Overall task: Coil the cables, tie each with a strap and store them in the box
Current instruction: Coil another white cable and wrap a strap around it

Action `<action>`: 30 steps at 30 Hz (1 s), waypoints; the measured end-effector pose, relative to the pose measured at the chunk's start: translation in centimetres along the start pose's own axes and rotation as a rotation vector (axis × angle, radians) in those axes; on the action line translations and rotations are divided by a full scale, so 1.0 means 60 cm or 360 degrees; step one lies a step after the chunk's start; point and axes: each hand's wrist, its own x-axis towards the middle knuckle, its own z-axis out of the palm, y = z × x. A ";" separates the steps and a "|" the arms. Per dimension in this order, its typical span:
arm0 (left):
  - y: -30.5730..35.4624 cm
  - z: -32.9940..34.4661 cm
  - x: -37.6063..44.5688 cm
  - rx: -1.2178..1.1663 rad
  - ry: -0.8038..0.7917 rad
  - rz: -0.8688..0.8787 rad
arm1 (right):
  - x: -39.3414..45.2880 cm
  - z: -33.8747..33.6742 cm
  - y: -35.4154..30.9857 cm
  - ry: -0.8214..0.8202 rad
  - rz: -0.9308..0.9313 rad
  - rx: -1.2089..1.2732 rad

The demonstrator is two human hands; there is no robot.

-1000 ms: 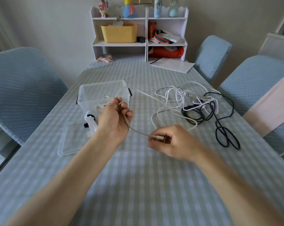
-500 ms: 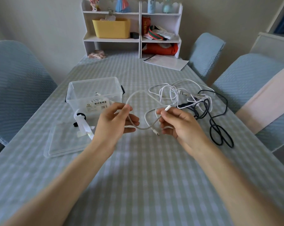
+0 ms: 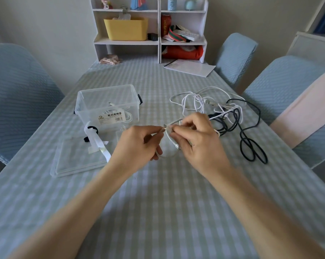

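My left hand [image 3: 137, 145] and my right hand [image 3: 197, 141] meet above the table's middle, both pinching a thin white cable [image 3: 170, 144] that hangs in a small loop between them. A tangle of white cables [image 3: 197, 101] and a black cable [image 3: 251, 146] lies to the right. The clear plastic box [image 3: 109, 105] stands open at the left with a coiled white cable inside. Its lid [image 3: 77, 159] lies flat in front, with white straps [image 3: 98, 141] and a black strap [image 3: 92, 128] on it.
A white shelf unit [image 3: 150, 30] with a yellow bin stands at the table's far end, beside a sheet of paper [image 3: 189, 67]. Blue-covered chairs [image 3: 18, 90] surround the table on both sides.
My hands have come together; the right hand brought its cable end up to the left hand, shrinking the loop between them. The camera view shifted slightly.
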 end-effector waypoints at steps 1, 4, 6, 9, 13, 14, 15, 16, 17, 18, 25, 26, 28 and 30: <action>0.000 -0.004 -0.002 0.0115 -0.0044 0.0043 | 0.000 0.002 0.000 0.0018 -0.0079 -0.0105; -0.001 -0.016 -0.004 0.0336 -0.0123 0.0097 | -0.001 0.010 0.002 -0.0092 -0.0251 -0.0162; -0.003 -0.022 -0.001 0.0346 -0.0170 0.0086 | -0.004 0.015 0.005 -0.0139 -0.0254 -0.0097; -0.002 -0.027 0.002 0.0266 -0.0276 0.0065 | -0.008 0.015 0.007 -0.0173 -0.0155 -0.0044; -0.004 -0.030 0.001 0.0145 -0.0233 0.0070 | -0.010 0.008 -0.002 -0.0251 -0.0031 -0.0045; -0.005 -0.031 0.002 0.0119 -0.0216 0.0057 | -0.010 0.007 -0.003 -0.0298 -0.0016 -0.0049; -0.005 -0.033 0.004 0.0099 -0.0207 0.0031 | -0.010 0.006 -0.004 -0.0348 -0.0004 -0.0048; -0.005 -0.034 0.005 0.0073 -0.0205 0.0000 | -0.010 0.006 -0.004 -0.0388 0.0009 -0.0039; -0.004 -0.036 0.005 0.0044 -0.0213 -0.0030 | -0.010 0.005 -0.003 -0.0419 0.0024 -0.0025; -0.003 -0.036 0.005 0.0005 -0.0225 -0.0058 | -0.010 0.003 -0.003 -0.0441 0.0035 -0.0011; 0.006 -0.021 -0.003 -0.0030 -0.0168 -0.0017 | -0.007 -0.005 -0.012 -0.0506 0.0105 0.0044; 0.006 -0.018 -0.003 -0.0031 -0.0126 -0.0016 | -0.008 -0.004 -0.012 -0.0525 0.0157 0.0095; 0.007 -0.015 -0.004 -0.0094 -0.0047 -0.0046 | -0.009 -0.003 -0.009 -0.0556 0.0249 0.0198; 0.006 -0.014 -0.003 -0.0196 0.0032 -0.0088 | -0.010 -0.003 -0.003 -0.0566 0.0314 0.0239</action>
